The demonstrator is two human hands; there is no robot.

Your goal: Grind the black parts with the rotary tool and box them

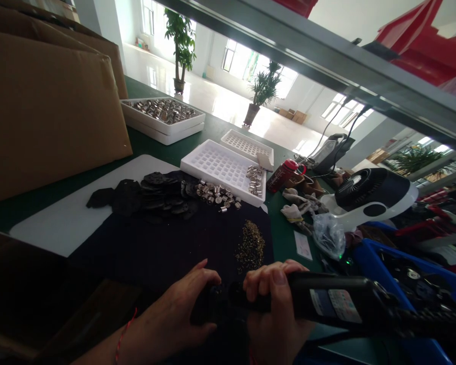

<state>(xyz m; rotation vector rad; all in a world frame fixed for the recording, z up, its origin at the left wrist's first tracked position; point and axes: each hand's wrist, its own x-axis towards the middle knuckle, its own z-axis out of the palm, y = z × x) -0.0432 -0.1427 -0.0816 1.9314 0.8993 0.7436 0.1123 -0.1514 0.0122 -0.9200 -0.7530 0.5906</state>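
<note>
My right hand [275,299] is wrapped around a black electric screwdriver [332,299], which lies nearly level with its tip pointing left. My left hand [175,304] curls around a dark part [213,299], close to the screwdriver's tip. Shadow hides the part's shape, and I cannot tell whether the tip touches it. Just beyond my hands, a pile of small brass-coloured screws [254,241] lies on a dark mat [190,243]. Farther back are a heap of flat black plates [161,195] and loose small silver motors [216,194].
A white foam tray [213,165] stands behind the motors, some of them in its right end. Stacked trays [175,136] sit behind a cardboard box [53,106]. At right are a red bottle [283,175], a fan [372,195] and a blue bin [376,253]. A shelf beam [307,45] crosses above.
</note>
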